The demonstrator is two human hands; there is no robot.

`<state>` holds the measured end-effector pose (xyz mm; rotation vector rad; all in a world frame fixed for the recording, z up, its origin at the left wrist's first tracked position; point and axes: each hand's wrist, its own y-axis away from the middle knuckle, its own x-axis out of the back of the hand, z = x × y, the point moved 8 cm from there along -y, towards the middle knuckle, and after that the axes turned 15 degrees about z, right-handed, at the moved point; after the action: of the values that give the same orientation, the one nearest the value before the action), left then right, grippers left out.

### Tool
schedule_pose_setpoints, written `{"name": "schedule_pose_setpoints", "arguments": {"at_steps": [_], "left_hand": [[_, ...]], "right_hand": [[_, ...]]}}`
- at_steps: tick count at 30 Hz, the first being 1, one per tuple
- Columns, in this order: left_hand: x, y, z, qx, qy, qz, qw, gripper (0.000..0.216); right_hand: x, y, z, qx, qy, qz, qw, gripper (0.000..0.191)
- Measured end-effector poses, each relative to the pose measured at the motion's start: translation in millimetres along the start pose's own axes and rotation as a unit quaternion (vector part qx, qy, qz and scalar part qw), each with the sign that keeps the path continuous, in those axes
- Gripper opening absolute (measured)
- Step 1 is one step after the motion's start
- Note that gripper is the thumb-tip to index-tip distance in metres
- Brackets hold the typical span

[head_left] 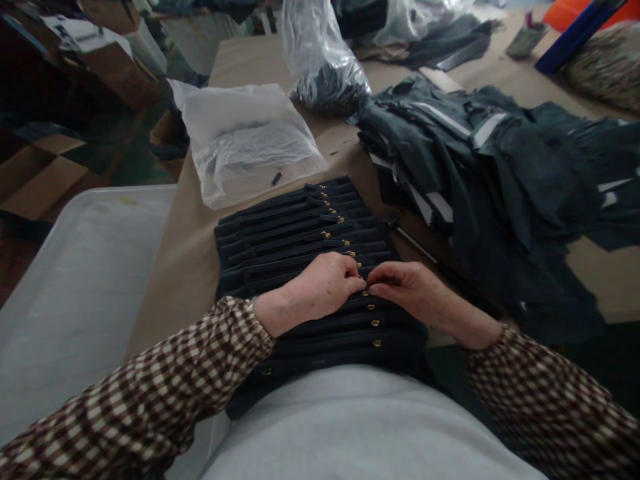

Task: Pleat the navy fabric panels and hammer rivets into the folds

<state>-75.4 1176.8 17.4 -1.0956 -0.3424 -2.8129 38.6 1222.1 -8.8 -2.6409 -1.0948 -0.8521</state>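
A stack of dark zippers point(300, 233) with small gold pulls lies in overlapping rows on the brown table point(190, 267) right in front of me. My left hand point(320, 288) rests on the rows with its fingers curled, pinching at a gold zipper pull point(365, 292). My right hand point(415, 290) meets it from the right, fingers pinched on the same zipper. Both sleeves are brown-and-white checked.
A pile of dark fabric pieces point(490, 173) with white strips covers the right side of the table. A clear plastic bag point(245, 140) lies beyond the zippers, and another bag of dark small parts point(325, 73) stands further back. A grey plastic bin point(75, 300) sits at my left. Cardboard boxes point(45, 180) lie on the floor.
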Motion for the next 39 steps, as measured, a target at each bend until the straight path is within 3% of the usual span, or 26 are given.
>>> {"name": "schedule_pose_setpoints", "arguments": {"at_steps": [16,32,36,39], "left_hand": [[-2,4,1,-0.022,-0.052,-0.009,0.998,0.017],[1,7,-4,-0.02,-0.1,-0.013,0.995,0.018],[11,7,-8,-0.013,-0.036,0.016,0.999,0.015],[16,8,-14,0.081,0.087,0.03,0.992,0.015]], "right_hand": [[1,1,-17,0.13,0.067,0.021,0.989,0.016],[-7,-1,-20,0.145,0.126,0.006,0.981,0.013],[2,-1,-29,0.151,0.114,0.041,0.981,0.01],[8,3,-52,0.186,0.06,0.087,0.977,0.009]]}}
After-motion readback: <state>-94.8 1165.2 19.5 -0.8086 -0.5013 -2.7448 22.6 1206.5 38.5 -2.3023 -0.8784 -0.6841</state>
